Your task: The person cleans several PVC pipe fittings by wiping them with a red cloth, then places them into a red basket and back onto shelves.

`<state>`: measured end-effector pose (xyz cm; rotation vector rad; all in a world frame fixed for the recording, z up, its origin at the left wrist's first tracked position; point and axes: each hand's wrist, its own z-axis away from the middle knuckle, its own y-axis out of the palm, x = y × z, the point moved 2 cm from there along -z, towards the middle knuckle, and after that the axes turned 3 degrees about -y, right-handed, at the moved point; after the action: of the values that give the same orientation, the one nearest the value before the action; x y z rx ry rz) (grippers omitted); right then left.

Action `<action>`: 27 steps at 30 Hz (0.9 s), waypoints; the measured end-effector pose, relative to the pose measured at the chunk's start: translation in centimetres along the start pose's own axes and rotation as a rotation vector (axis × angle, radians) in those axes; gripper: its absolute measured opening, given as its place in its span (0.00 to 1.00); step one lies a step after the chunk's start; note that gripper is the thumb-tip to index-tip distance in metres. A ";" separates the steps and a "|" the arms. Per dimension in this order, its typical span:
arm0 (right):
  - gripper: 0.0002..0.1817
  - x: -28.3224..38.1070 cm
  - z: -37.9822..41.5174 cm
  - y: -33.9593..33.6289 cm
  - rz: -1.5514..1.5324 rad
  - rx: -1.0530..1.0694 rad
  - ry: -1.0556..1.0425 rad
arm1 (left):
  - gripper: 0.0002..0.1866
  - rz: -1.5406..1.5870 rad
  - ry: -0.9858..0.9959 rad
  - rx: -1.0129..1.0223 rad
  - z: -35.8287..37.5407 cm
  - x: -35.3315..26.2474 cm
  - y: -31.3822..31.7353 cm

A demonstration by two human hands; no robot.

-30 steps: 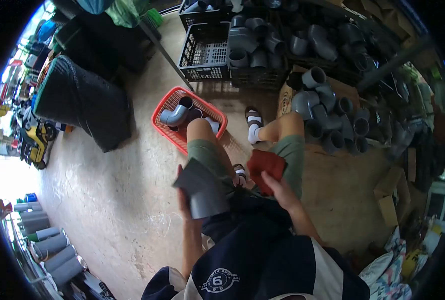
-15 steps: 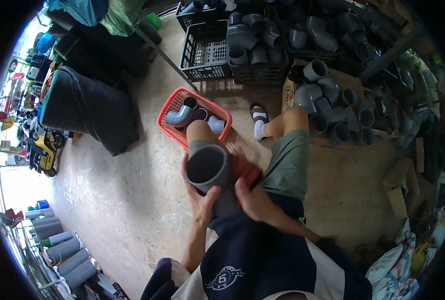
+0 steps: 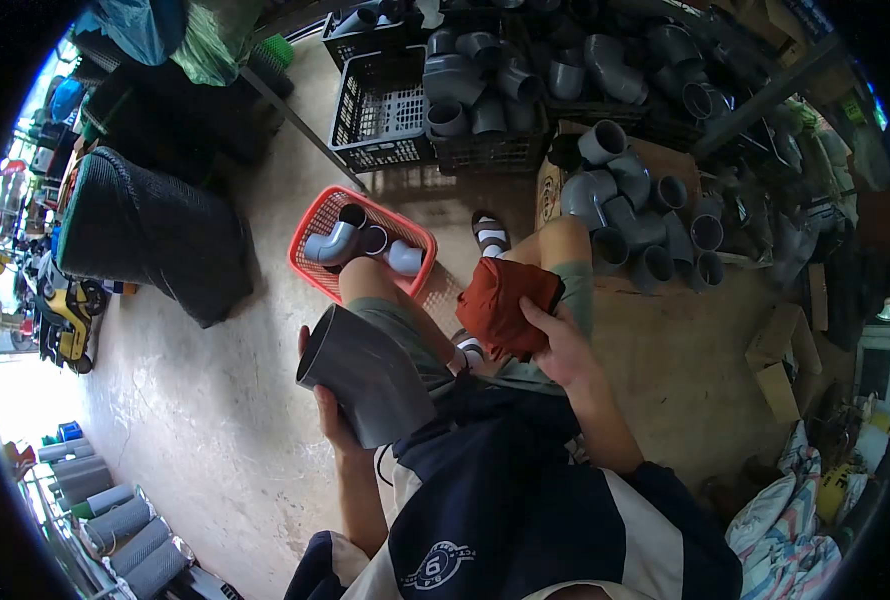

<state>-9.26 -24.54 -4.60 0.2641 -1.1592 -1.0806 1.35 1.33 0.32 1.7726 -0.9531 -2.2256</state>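
My left hand (image 3: 335, 420) grips a large grey pipe elbow (image 3: 373, 380), its wide opening tilted up and to the left. Thumb and fingertips show at the fitting's left side; the rest of the hand is behind it. In my right hand (image 3: 565, 350) is a bunched orange-red cloth (image 3: 500, 308), held above my lap and apart from the elbow. Just beyond my left knee, a red plastic basket (image 3: 310, 215) stands on the floor. Inside it lie several grey pipe fittings (image 3: 337, 245).
Black crates (image 3: 380, 155) stand at the back, some filled with grey fittings. More elbows (image 3: 635, 225) are piled on cardboard at the right. A dark mesh roll (image 3: 155, 230) stands at the left, and an opened cardboard box (image 3: 780, 360) lies at the right.
My hands have moved apart. The elbow has shifted left and tipped over to the left, while the right hand has carried the cloth away from it to the right.
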 end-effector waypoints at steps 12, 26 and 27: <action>0.36 -0.9 2.9 8.0 0.865 0.287 -0.387 | 0.60 -0.270 -0.046 -0.100 0.1 2.1 1.1; 0.38 -0.6 1.7 10.7 0.755 0.558 -0.458 | 0.60 -0.255 -0.190 0.096 -0.2 1.9 2.6; 0.37 -0.7 1.7 10.6 0.713 0.549 -0.446 | 0.60 -0.284 -0.188 0.110 -0.3 1.5 2.7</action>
<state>-4.85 -18.05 2.80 0.0120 -1.7652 -0.1730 0.43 -1.65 0.55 1.8749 -0.9236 -2.6007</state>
